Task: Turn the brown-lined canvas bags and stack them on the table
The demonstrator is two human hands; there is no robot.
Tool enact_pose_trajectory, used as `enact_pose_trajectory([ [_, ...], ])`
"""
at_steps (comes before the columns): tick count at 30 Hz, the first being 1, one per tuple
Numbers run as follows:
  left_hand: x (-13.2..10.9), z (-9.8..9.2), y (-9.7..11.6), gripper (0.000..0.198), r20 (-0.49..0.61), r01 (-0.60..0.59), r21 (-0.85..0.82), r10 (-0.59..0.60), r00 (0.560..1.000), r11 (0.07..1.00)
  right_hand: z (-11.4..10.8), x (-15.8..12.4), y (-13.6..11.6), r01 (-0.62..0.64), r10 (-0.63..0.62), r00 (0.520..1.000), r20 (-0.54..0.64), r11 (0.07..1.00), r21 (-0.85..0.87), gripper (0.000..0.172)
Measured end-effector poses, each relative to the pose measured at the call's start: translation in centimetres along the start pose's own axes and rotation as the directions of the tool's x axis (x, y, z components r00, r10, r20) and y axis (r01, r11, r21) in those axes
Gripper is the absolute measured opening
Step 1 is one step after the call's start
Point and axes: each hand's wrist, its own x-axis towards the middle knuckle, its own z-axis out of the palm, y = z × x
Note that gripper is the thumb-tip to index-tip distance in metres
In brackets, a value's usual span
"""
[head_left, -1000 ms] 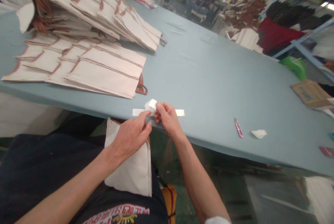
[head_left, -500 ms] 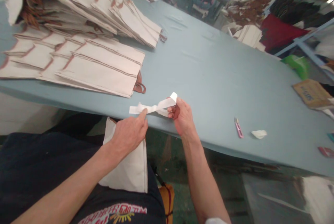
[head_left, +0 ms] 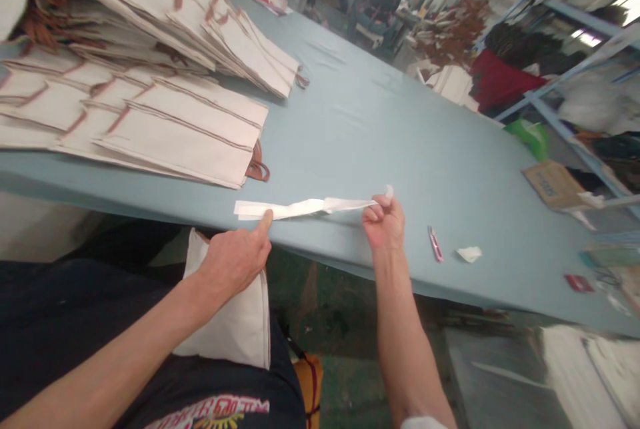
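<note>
Blue-grey cloth covers a long worktable (head_left: pixel 360 122) that slants away across the workshop, its near edge right against the person, so everything in use lies within easy reach. Cream fabric pieces (head_left: pixel 193 126) lie overlapped in piles at the left, an arrangement that probably saves room and leaves each edge easy to find. One cream fabric panel (head_left: pixel 247 329) rests at the person's lap below the table edge, partly behind the left forearm. On the cloth near that edge is a narrow white strip (head_left: pixel 300 209), stretched between the two hands, apparently to keep it taut. The left hand (head_left: pixel 233 257) pins it near its left end with an extended index finger, likely as an anchor; its other fingers curl under, and whether they grip anything I cannot tell. The right hand (head_left: pixel 384 221) is closed in a pinch on the strip's far end, raised slightly, a white tip poking out above. Pink-handled snips (head_left: pixel 435 245) lie just beyond, perhaps parked for quick pickup, beside a small pale scrap (head_left: pixel 469 254).
</note>
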Motion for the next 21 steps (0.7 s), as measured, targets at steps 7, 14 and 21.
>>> enact_pose_trajectory([
  [7,-0.3,0.0,-0.2,0.067,-0.028,-0.037,-0.036,0.036,0.999,0.999,-4.8,1.8,-6.2,0.119,-0.124,0.981,-0.148,0.992,-0.038,0.025],
  [14,-0.1,0.8,-0.5,0.066,-0.087,-0.054,-0.114,0.044,0.995,0.992,-4.2,0.2,-11.2,0.189,-0.202,0.963,-0.180,0.978,-0.087,0.024],
  [21,-0.2,1.8,-1.4,0.069,-0.154,-0.106,-0.273,0.065,0.986,0.956,1.8,-6.6,-6.6,0.017,-0.015,1.000,0.017,0.989,-0.146,0.040],
])
